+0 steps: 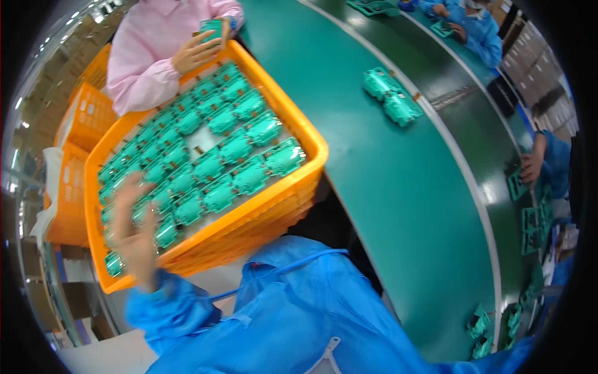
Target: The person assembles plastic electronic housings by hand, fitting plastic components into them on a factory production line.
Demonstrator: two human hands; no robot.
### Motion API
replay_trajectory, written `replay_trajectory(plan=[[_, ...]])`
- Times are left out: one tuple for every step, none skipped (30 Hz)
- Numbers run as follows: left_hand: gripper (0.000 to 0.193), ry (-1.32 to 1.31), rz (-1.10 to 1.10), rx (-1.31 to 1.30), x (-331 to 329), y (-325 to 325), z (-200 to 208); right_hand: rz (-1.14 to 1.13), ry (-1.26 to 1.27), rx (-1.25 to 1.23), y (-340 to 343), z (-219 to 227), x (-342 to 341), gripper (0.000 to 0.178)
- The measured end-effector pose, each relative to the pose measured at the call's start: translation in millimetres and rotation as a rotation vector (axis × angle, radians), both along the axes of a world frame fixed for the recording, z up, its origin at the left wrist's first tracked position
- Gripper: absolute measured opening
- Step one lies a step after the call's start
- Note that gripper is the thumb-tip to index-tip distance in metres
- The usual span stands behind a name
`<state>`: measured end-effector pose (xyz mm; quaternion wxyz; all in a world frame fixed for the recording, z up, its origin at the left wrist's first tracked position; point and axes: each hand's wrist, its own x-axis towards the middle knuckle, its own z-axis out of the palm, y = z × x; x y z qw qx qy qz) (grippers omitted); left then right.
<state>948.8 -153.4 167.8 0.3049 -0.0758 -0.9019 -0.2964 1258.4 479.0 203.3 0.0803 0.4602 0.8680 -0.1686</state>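
My left hand [135, 234] is over the near left side of an orange plastic crate [268, 202], blurred by motion. Its fingers look stretched and apart, and no object shows in it. Beneath it, rows of green moulded plastic housings [235, 149] fill the crate on a pale layer. Whether the fingertips touch any of them is hard to tell. My right sleeve reaches toward the lower right rim of the picture, near several green housings [478, 321] on the green worktop; the right hand itself is out of sight.
Across the crate, a person in pink [143, 56] holds a green housing [212, 28]. A joined pair of housings [392, 96] lies on the long green worktop [398, 187]. Beyond a pale rail runs a darker belt, with co-workers in blue handling parts. More orange crates [93, 118] stand left.
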Motion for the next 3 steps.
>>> replay_trajectory(plan=[[0.030,0.171,-0.065,0.130,0.0,-8.9,23.0,-0.038,0.002,0.039,-5.2,21.5,1.4,0.042],[0.036,0.392,-0.193,0.217,12.2,-20.7,57.5,-0.041,0.023,0.080,-20.6,49.0,-2.0,0.042],[0.046,0.462,-0.281,0.345,12.6,-35.3,84.5,0.227,0.111,-0.022,-82.2,39.1,-30.8,0.022]])
